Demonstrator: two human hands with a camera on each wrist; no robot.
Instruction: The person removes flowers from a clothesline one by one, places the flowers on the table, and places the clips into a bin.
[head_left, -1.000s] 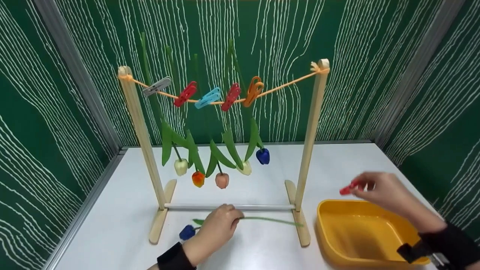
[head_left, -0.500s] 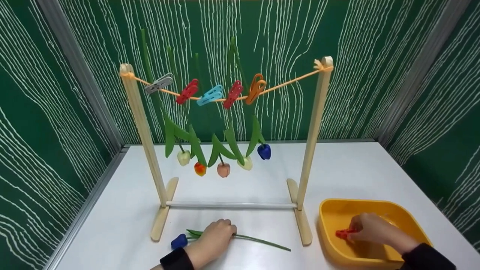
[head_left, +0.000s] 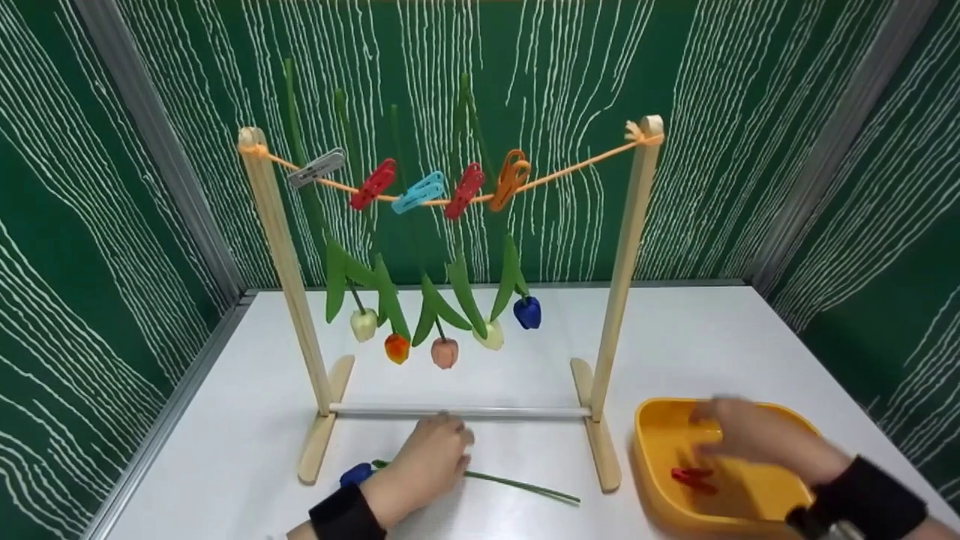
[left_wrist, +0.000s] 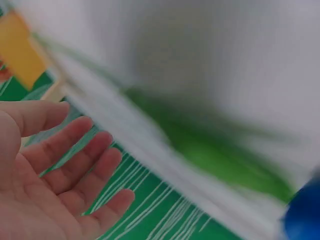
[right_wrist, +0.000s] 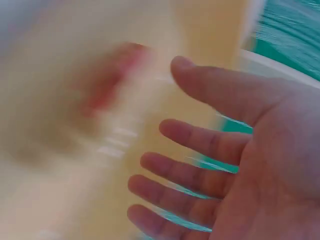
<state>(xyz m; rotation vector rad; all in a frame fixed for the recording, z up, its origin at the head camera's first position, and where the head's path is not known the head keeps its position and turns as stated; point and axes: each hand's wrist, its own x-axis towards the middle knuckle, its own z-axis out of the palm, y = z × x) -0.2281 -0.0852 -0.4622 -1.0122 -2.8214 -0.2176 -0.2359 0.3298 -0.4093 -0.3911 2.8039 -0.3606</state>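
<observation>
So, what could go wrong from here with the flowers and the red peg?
The blue tulip on the table is not gripped: the left hand near it is open, and could brush it aside.
The red peg lies in the yellow tray near the open right hand; a hurried pinch might only push it away.
Five hanging tulips share one orange string; a knock to the wooden stand could set them swinging and perhaps loosen one.
</observation>
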